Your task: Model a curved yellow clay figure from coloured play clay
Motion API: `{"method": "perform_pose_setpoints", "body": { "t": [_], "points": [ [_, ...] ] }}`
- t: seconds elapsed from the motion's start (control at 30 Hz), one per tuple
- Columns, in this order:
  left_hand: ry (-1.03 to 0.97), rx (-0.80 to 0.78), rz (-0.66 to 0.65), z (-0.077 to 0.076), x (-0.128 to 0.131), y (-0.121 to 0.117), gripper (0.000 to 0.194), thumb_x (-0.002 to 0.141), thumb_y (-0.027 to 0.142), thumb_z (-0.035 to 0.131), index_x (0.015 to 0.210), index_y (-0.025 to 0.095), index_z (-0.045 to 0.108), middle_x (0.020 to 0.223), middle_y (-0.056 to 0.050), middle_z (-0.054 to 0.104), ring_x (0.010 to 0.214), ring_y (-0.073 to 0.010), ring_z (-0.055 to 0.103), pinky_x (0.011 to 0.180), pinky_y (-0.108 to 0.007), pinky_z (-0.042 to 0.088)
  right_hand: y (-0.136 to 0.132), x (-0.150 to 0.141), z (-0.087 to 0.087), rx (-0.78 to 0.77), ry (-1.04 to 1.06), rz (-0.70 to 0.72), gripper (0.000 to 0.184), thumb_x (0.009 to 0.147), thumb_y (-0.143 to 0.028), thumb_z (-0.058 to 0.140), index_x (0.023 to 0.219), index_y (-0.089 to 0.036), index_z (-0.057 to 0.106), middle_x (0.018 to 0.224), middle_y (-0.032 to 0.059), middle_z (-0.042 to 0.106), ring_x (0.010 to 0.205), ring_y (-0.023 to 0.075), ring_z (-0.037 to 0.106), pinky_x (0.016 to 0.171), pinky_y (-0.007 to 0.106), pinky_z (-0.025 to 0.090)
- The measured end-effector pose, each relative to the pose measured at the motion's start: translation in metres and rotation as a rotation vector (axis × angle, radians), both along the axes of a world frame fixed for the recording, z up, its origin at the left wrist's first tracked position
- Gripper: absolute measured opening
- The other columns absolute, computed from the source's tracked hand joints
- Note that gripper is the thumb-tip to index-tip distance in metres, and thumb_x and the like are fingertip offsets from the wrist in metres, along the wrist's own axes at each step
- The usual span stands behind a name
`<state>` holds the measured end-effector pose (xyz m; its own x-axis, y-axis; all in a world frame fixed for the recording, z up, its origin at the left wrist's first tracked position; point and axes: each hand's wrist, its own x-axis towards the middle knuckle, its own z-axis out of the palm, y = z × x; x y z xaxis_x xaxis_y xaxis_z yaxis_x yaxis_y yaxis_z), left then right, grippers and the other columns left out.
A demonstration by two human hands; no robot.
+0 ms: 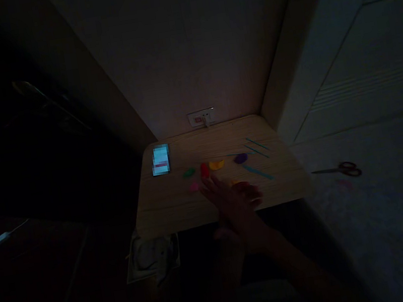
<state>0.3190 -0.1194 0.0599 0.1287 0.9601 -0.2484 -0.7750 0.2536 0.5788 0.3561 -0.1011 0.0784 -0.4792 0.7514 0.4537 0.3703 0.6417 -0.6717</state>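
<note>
The room is very dark. My right hand (234,199) reaches over the front edge of a small wooden table (165,213). Its fingers are stretched out and apart, and nothing shows in them. The fingertips lie just below a red clay piece (204,170) and beside a pink piece (194,187). A green piece (188,172), a yellow piece (216,165) and a purple piece (241,158) lie in a row past the hand. A small orange bit (234,182) sits close to the knuckles. My left hand is not visible.
A lit phone (160,160) lies at the table's back left. Thin teal sticks (258,146) lie at the right. A wall socket (202,117) is behind the table. Red-handled scissors (344,169) lie on the floor to the right, and a crumpled bag (151,256) under the table's left corner.
</note>
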Motion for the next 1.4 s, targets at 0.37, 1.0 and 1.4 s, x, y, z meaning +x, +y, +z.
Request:
{"method": "perform_pose_setpoints", "body": {
  "t": [0.37,1.0,1.4],
  "points": [
    [-0.074,0.079,-0.095,0.000,-0.024,0.007,0.054,0.091,0.062,0.057,0.132,0.028,0.068,0.137,-0.012,0.069,0.141,-0.0385,0.054,0.115,-0.056,0.043,0.010,0.016,-0.018,0.018,-0.001,-0.096,0.077,0.103,-0.068,0.033,0.165,-0.023,0.028,0.172,0.0118,0.024,0.161,0.0363,0.011,0.126,0.067,0.017],
    [-0.213,-0.187,0.024,0.006,-0.046,0.025,0.045,0.104,0.038,0.039,0.115,0.015,0.075,0.125,-0.011,0.075,0.122,-0.0231,0.069,0.117,-0.039,0.044,-0.011,0.031,-0.012,-0.212,0.144,-0.297,0.021,0.092,-0.028,0.070,0.113,-0.026,0.075,0.108,0.0090,0.070,0.103,0.0270,0.065,0.090,0.043,0.056],
    [0.153,0.133,0.041,-0.003,-0.053,0.027,0.034,0.091,0.047,0.067,0.107,0.019,0.077,0.115,-0.010,0.075,0.113,-0.0274,0.068,0.106,-0.041,0.047,-0.007,0.025,-0.015,-0.621,0.766,-0.424,0.027,0.092,-0.045,0.070,0.107,-0.024,0.077,0.090,0.0044,0.076,0.078,0.0200,0.067,0.069,0.031,0.054]
  ]
}}
